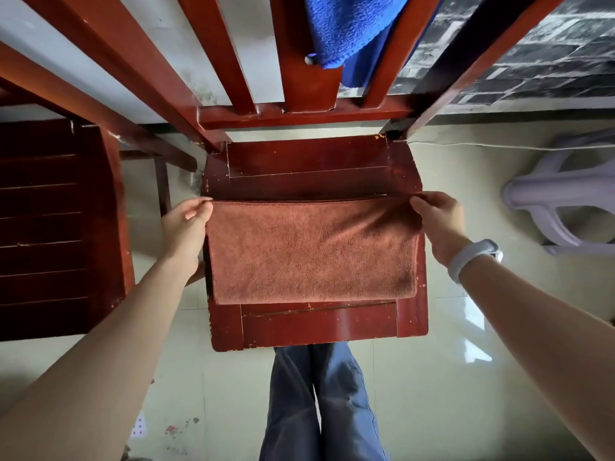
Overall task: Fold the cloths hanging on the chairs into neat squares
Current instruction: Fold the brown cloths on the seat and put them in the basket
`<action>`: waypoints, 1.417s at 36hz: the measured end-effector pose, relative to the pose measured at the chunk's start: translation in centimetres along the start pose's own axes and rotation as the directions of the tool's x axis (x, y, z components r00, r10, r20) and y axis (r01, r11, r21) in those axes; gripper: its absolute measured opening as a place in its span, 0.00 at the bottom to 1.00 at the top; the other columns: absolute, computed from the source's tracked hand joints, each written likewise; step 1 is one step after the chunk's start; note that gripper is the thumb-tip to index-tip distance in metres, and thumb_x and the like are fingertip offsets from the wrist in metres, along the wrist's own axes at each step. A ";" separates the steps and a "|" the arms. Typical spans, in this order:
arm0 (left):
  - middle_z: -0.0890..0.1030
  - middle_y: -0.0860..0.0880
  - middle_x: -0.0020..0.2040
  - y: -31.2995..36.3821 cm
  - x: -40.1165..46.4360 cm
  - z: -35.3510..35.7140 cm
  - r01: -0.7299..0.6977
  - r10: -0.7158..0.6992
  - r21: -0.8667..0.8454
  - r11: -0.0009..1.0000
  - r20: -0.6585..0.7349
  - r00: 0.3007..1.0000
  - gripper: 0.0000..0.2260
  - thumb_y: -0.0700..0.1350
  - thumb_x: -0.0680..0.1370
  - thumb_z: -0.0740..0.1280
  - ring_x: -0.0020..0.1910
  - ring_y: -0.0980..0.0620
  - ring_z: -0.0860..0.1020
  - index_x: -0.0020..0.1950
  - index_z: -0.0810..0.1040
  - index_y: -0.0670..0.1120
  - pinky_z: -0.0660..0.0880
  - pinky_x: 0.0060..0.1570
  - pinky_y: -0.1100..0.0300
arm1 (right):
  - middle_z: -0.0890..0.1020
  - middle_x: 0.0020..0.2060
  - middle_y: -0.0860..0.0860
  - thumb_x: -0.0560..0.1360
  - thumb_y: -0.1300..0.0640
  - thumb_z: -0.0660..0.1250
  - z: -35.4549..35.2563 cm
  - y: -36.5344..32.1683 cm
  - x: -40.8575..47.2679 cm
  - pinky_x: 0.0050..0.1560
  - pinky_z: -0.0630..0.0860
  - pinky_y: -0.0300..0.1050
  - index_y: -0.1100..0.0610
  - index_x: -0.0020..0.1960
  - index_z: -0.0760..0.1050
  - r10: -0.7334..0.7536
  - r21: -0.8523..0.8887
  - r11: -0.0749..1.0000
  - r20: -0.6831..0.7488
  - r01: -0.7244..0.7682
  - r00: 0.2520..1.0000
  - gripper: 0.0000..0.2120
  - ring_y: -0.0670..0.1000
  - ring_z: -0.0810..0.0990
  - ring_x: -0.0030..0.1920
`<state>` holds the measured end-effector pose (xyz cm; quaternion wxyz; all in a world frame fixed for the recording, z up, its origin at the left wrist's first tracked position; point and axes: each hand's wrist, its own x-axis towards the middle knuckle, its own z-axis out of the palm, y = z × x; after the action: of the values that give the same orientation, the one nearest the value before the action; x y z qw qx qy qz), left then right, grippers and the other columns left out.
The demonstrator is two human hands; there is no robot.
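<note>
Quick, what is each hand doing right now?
Left hand: pinches the brown cloth's far left corner.
Right hand: pinches its far right corner.

arms: bare | right wrist: pale band [472, 257] | legs: blue jeans [319, 400]

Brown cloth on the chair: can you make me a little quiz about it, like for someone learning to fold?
1. True or false: the brown cloth lies on the chair seat.
2. Which hands pinch its far corners? A) left hand only B) right hand only C) both
3. Fill in: the cloth hanging on the chair back is ____ in colour.

Key: 1 true; 2 C; 3 blue, the blue cloth not yet folded.
</note>
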<state>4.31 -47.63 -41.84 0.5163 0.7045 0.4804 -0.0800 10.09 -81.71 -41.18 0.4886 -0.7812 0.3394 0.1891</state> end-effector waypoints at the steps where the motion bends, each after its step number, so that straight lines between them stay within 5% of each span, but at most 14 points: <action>1: 0.78 0.51 0.50 0.0 0.2 0.2 -0.004 0.004 0.007 1.000 -0.006 1.000 0.08 0.42 0.77 0.65 0.54 0.52 0.76 0.56 0.78 0.45 0.71 0.60 0.54 | 0.78 0.38 0.51 0.73 0.61 0.65 0.1 -0.1 0.2 0.47 0.74 0.48 0.55 0.47 0.77 0.001 -0.007 1.000 -0.004 -0.001 1.000 0.04 0.52 0.76 0.42; 10: 0.77 0.48 0.49 -0.4 1.3 2.1 -0.078 0.091 0.130 0.989 -0.101 0.991 0.10 0.40 0.77 0.64 0.50 0.53 0.74 0.57 0.78 0.40 0.71 0.53 0.60 | 0.76 0.43 0.54 0.76 0.60 0.61 1.6 0.3 2.1 0.37 0.70 0.39 0.60 0.55 0.75 -0.015 -0.157 0.988 -0.042 0.008 0.999 0.10 0.51 0.74 0.41; 14: 0.77 0.50 0.47 -0.5 1.8 2.8 -0.023 0.053 0.177 0.984 -0.166 0.985 0.09 0.41 0.77 0.65 0.47 0.54 0.74 0.55 0.79 0.42 0.68 0.47 0.64 | 0.78 0.48 0.57 0.76 0.60 0.60 2.2 0.3 2.5 0.49 0.72 0.46 0.62 0.57 0.75 -0.026 -0.242 0.970 -0.068 0.009 0.997 0.12 0.54 0.75 0.47; 20: 0.76 0.48 0.48 -0.4 2.0 2.5 -0.047 0.085 0.242 0.969 -0.149 0.985 0.13 0.40 0.76 0.66 0.47 0.52 0.74 0.59 0.74 0.42 0.70 0.47 0.63 | 0.77 0.53 0.57 0.74 0.58 0.63 2.3 0.5 2.0 0.47 0.73 0.44 0.61 0.60 0.70 -0.016 -0.215 0.977 -0.139 -0.015 0.990 0.15 0.53 0.75 0.47; 23: 0.74 0.42 0.57 -0.7 1.5 1.7 -0.200 0.270 0.394 0.897 -0.131 0.954 0.16 0.41 0.76 0.65 0.55 0.46 0.74 0.63 0.70 0.42 0.72 0.57 0.55 | 0.75 0.55 0.59 0.70 0.54 0.61 1.9 0.6 0.6 0.54 0.73 0.50 0.60 0.60 0.69 -0.122 -0.143 0.986 -0.253 0.087 0.960 0.20 0.56 0.75 0.51; 25: 0.73 0.39 0.59 -1.1 0.3 1.7 -0.355 0.474 0.561 0.748 -0.076 0.877 0.16 0.41 0.76 0.63 0.59 0.42 0.71 0.64 0.70 0.41 0.68 0.60 0.51 | 0.74 0.54 0.61 0.70 0.56 0.58 1.9 0.9 -1.0 0.56 0.71 0.56 0.62 0.58 0.71 -0.391 -0.328 0.895 -0.257 0.301 0.884 0.18 0.59 0.74 0.53; 28: 0.73 0.40 0.62 -1.7 -2.3 2.7 -0.561 0.652 0.677 0.477 0.155 0.742 0.17 0.43 0.77 0.58 0.62 0.41 0.70 0.65 0.71 0.43 0.66 0.60 0.48 | 0.75 0.55 0.60 0.71 0.59 0.54 3.2 1.7 -3.9 0.62 0.67 0.59 0.60 0.60 0.72 -0.673 -0.565 0.567 0.101 0.599 0.732 0.19 0.60 0.73 0.58; 31: 0.68 0.44 0.70 -3.0 -3.7 4.5 -0.696 0.610 0.668 0.263 0.444 0.657 0.20 0.48 0.78 0.52 0.70 0.43 0.63 0.70 0.66 0.45 0.59 0.67 0.45 | 0.72 0.66 0.57 0.72 0.57 0.53 5.9 2.8 -5.2 0.71 0.52 0.65 0.58 0.68 0.68 -0.629 -0.641 0.227 0.479 0.734 0.612 0.24 0.58 0.67 0.69; 34: 0.61 0.45 0.74 -4.1 -3.5 6.2 -0.720 0.541 0.680 0.139 0.557 0.630 0.22 0.51 0.78 0.50 0.74 0.43 0.57 0.72 0.62 0.48 0.54 0.69 0.42 | 0.65 0.71 0.56 0.75 0.52 0.51 8.6 3.6 -5.1 0.69 0.49 0.65 0.56 0.71 0.62 -0.528 -0.693 0.100 0.571 0.714 0.628 0.25 0.56 0.62 0.72; 38: 0.56 0.44 0.75 -5.3 -1.2 6.6 -0.663 0.529 0.737 0.131 0.514 0.676 0.24 0.54 0.79 0.48 0.75 0.43 0.52 0.74 0.55 0.51 0.47 0.71 0.43 | 0.60 0.73 0.56 0.76 0.49 0.49 9.1 4.7 -2.9 0.70 0.48 0.63 0.51 0.73 0.56 -0.496 -0.759 0.082 0.531 0.646 0.687 0.26 0.57 0.58 0.73; 43: 0.54 0.45 0.76 -6.4 0.5 5.5 -0.605 0.584 0.784 0.142 0.427 0.691 0.25 0.55 0.79 0.49 0.75 0.44 0.51 0.75 0.53 0.51 0.45 0.72 0.44 | 0.59 0.74 0.54 0.77 0.48 0.49 6.7 5.9 -0.5 0.71 0.51 0.60 0.48 0.74 0.54 -0.565 -0.781 0.046 0.494 0.623 0.661 0.25 0.57 0.57 0.74; 51: 0.49 0.44 0.77 -5.7 0.4 4.6 -0.506 0.506 0.831 0.232 0.341 0.792 0.28 0.59 0.77 0.44 0.75 0.43 0.45 0.76 0.49 0.49 0.41 0.70 0.41 | 0.50 0.76 0.51 0.77 0.46 0.40 1.8 6.4 1.5 0.72 0.42 0.59 0.52 0.75 0.45 -0.454 -0.852 0.324 0.241 0.411 0.858 0.28 0.52 0.47 0.76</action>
<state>1.96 -51.04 -47.82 0.0579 0.9810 0.1076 -0.1507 6.60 -82.53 -46.98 0.0369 -0.9823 -0.0191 0.1829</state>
